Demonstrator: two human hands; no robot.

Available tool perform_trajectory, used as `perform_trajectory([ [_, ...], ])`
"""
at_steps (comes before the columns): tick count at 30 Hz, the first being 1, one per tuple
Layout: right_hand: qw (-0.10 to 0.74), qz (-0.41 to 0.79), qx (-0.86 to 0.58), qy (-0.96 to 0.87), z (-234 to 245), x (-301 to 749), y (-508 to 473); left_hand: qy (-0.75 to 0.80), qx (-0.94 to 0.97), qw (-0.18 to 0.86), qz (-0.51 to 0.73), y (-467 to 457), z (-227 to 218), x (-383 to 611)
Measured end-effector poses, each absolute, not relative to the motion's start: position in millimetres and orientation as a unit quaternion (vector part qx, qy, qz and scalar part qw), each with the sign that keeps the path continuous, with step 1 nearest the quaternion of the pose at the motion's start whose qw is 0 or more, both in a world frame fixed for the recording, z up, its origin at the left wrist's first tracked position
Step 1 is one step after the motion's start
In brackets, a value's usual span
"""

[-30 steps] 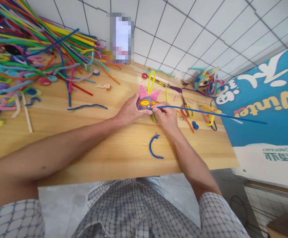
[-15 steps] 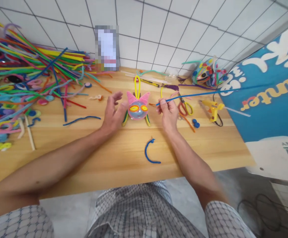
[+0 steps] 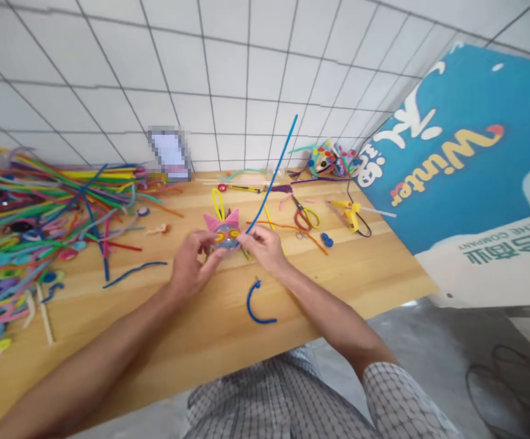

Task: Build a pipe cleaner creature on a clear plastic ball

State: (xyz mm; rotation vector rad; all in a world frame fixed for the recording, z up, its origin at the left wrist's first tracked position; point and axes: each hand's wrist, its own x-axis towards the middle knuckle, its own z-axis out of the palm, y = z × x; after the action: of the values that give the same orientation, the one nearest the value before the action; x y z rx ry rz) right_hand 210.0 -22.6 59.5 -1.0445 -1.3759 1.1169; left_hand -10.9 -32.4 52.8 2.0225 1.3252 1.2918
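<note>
The left hand (image 3: 189, 266) pinches the cat face (image 3: 226, 232); the right hand (image 3: 265, 247), grip closed on the blue stem (image 3: 275, 169), should guide it low and steady.

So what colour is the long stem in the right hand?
Blue: the pipe cleaner shows best in the head view.

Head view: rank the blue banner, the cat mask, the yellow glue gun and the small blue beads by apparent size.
Largest: blue banner, by far.
Next: cat mask and yellow glue gun look about alike. The mask is partly hidden, so they stay unranked.
Smallest: small blue beads.
</note>
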Motion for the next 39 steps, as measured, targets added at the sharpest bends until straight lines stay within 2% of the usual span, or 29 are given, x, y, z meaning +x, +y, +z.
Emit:
perform_trajectory([
  [6, 0.508, 0.518, -0.374, -0.579, 76, 195, -39, 0.408, 0.795, 0.196, 0.405, -44, 66, -10],
  [10, 0.517, 0.516, -0.370, -0.574, 102, 204, -42, 0.387, 0.798, 0.269, 0.376, -49, 89, -13],
  [14, 0.522, 0.456, -0.407, -0.595, 122, 214, -62, 0.335, 0.797, 0.349, 0.362, -58, 109, -9],
  [23, 0.562, 0.376, -0.508, -0.534, 89, 236, -148, 0.251, 0.814, 0.451, 0.266, -92, 104, 16],
  [32, 0.563, 0.378, -0.519, -0.520, 67, 255, -197, 0.238, 0.891, 0.348, 0.168, -126, 90, 35],
  [39, 0.585, 0.385, -0.514, -0.495, 47, 291, -216, 0.303, 0.879, 0.359, 0.078, -157, 75, 35],
])
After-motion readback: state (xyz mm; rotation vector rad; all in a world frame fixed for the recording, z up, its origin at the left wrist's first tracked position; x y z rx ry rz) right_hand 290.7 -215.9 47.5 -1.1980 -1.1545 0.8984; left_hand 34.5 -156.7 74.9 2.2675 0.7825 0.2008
